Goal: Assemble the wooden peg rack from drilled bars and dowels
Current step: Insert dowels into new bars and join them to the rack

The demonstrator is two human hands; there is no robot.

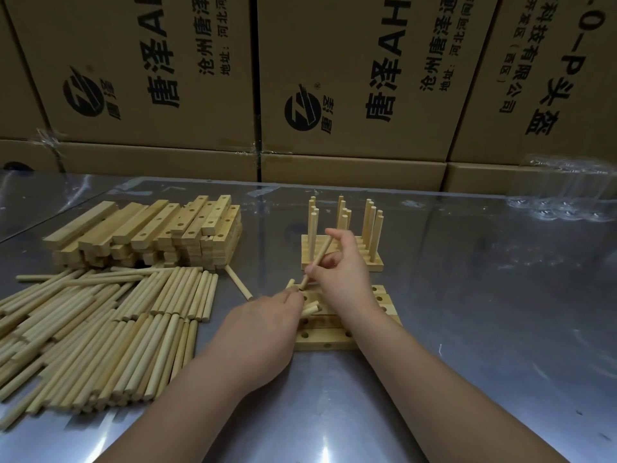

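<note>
Several drilled wooden bars (384,300) lie side by side in front of me, holes facing up. My right hand (340,269) pinches one dowel (319,260), tilted, with its lower end at a hole near the left end of the far bar. My left hand (263,324) is closed around a few more dowels (310,309), whose tips stick out by the bars' left end. Behind them stands a finished peg rack (342,240) with several upright dowels.
A stack of drilled bars (150,233) sits at the left rear. A large pile of loose dowels (100,325) covers the left front, with one stray dowel (238,283) beside it. Cardboard boxes (334,78) wall off the back of the shiny metal table (484,329).
</note>
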